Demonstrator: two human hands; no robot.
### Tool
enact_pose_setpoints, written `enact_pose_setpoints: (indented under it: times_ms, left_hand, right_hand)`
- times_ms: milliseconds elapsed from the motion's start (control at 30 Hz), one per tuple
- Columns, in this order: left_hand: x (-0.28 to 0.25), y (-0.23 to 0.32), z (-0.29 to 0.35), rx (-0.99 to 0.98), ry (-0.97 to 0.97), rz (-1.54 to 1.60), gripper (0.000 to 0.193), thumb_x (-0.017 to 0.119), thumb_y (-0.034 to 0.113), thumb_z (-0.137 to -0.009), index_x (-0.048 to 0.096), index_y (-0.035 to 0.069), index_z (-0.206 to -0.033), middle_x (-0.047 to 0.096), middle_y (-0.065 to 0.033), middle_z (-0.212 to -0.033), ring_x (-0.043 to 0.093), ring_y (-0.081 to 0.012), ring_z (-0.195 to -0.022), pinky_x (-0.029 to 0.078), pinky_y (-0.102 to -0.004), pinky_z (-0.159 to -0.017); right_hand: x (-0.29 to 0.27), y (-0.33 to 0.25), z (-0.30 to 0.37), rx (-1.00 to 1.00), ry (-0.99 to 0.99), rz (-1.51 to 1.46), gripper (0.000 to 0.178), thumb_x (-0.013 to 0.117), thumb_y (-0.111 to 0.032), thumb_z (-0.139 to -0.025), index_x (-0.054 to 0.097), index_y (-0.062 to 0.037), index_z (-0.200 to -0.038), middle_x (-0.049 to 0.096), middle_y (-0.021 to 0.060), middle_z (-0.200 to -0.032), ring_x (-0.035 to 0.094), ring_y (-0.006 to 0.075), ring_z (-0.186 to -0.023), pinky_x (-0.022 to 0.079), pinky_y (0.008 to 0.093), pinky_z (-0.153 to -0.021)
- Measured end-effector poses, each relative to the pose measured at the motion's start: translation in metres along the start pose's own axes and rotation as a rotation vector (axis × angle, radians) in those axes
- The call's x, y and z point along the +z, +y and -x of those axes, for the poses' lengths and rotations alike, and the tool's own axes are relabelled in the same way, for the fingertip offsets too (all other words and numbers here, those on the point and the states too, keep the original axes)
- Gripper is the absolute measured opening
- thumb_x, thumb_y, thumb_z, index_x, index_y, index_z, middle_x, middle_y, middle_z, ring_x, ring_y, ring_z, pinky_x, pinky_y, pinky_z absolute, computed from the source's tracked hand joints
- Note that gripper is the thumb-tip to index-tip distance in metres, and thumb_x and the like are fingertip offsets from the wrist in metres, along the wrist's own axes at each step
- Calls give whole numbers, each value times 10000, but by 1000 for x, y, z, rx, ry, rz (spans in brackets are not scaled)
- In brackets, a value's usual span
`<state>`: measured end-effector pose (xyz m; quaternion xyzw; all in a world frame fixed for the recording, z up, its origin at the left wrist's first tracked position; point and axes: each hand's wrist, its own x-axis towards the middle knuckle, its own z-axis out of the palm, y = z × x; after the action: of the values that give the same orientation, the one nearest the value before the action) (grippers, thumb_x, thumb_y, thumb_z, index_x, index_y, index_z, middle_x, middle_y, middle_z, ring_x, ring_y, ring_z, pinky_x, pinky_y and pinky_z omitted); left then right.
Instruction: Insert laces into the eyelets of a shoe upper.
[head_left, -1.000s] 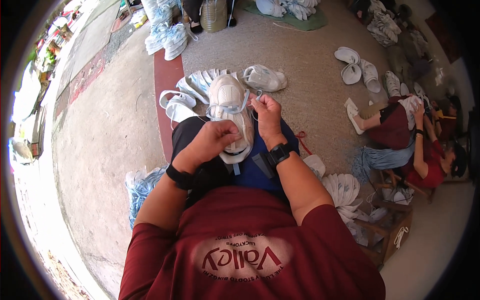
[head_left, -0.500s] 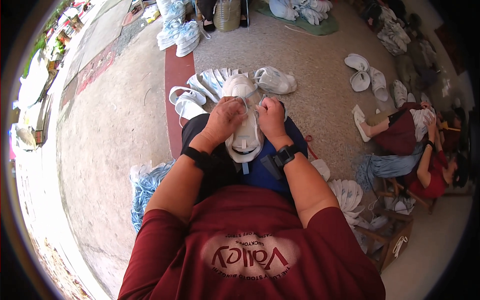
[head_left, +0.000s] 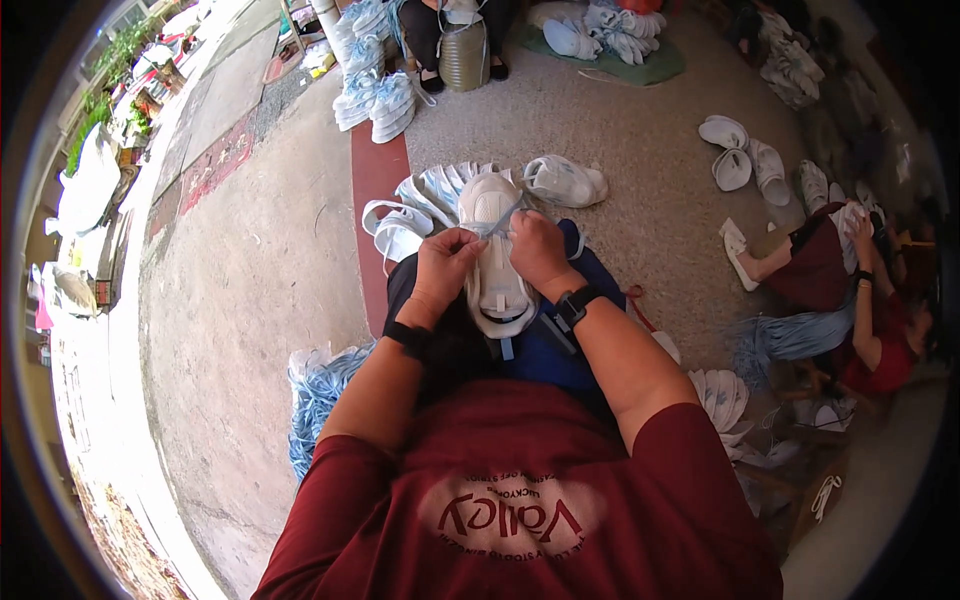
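Note:
A white sneaker rests on my lap, its toe pointing away from me and its heel opening near me. A pale blue-grey shoelace crosses the upper part of it. My left hand pinches the lace at the left side of the eyelets. On the right side, my right hand closes its fingers on the lace too. Just beyond the toe stands a row of white shoe uppers, with a white shoe to their right.
A bundle of light blue laces lies by my left side. White shoe parts are piled to my right. Farther right sits a co-worker with more shoes nearby. Stacks of white shoes and a ribbed drum stand ahead.
My right hand has risen slightly beside the lace, and my left hand now pinches lower on the left side. The whole view has shifted a little.

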<state>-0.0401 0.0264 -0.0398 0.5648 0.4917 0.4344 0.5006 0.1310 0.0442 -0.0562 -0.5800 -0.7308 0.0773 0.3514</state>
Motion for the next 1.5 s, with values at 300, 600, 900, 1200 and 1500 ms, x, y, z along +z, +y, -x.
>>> enact_pose_setpoints:
  times_ms: [300, 600, 900, 1200, 1500]
  left_hand:
    - [12, 15, 2, 83, -40, -149, 61, 608, 73, -827, 621, 21, -856, 570, -8, -655, 491, -55, -596, 424, -220, -562]
    - [29, 37, -6, 502, -207, -885, 134, 563, 138, -782, 626, 23, -811, 625, -136, -789, 615, -304, -769, 492, -402, -676]
    - [47, 20, -17, 453, -165, -1173, 146, 550, 181, -785, 603, 44, -781, 614, -126, -770, 622, -276, -775, 510, -378, -666]
    - [34, 59, 32, 611, -402, -1136, 48, 552, 102, -716, 588, 71, -709, 589, -108, -741, 619, -268, -733, 504, -356, -625]
    - [-73, 15, 60, -211, 64, 510, 62, 553, 45, -876, 598, 21, -911, 605, -39, -781, 579, -111, -667, 473, -203, -562]
  right_hand:
    - [0, -4, 5, 201, 91, -130, 127, 653, -123, -706, 568, -31, -734, 591, 161, -697, 590, 309, -654, 459, 436, -588]
    - [-16, -17, 22, -17, 29, -24, 78, 586, -50, -694, 579, 14, -739, 600, 179, -742, 570, 374, -786, 472, 407, -735]
    - [-8, 5, 22, 92, 75, -362, 99, 526, 5, -677, 599, 20, -741, 581, 242, -755, 550, 415, -792, 447, 451, -689]
    - [-13, 4, 23, 227, -41, -330, 110, 527, -16, -673, 610, 5, -742, 597, 222, -748, 569, 393, -764, 454, 449, -680]
    - [-16, -33, 18, -220, 52, -95, 63, 572, -72, -733, 602, -54, -785, 576, 136, -737, 554, 326, -738, 404, 406, -719]
